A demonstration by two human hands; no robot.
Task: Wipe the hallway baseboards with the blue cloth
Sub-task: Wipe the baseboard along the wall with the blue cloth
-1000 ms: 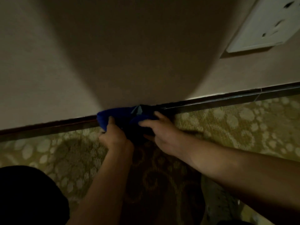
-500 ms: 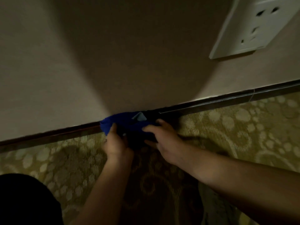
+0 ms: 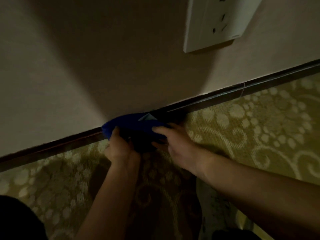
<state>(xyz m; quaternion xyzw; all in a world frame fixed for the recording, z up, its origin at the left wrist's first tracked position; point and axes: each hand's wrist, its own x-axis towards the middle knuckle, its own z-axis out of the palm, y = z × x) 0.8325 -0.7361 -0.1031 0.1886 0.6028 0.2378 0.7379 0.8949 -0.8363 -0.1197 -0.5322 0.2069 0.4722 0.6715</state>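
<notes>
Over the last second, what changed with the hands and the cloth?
The wall socket slid left in view. Both hands, left hand and right hand, hold the blue cloth against the baseboard as before; any travel along it is too slight to judge.

The baseboard [image 3: 225,98] runs along the foot of the wall [image 3: 86,66], climbing from lower left to upper right, with the carpet [image 3: 251,127] lying in front of it. The cloth [image 3: 131,125] sits against the baseboard near the middle, held between the left hand [image 3: 119,149] at its left end and the right hand [image 3: 178,146] at its right end. A wall socket [image 3: 216,21] is mounted on the wall above and to the right of the cloth, well apart from it.
</notes>
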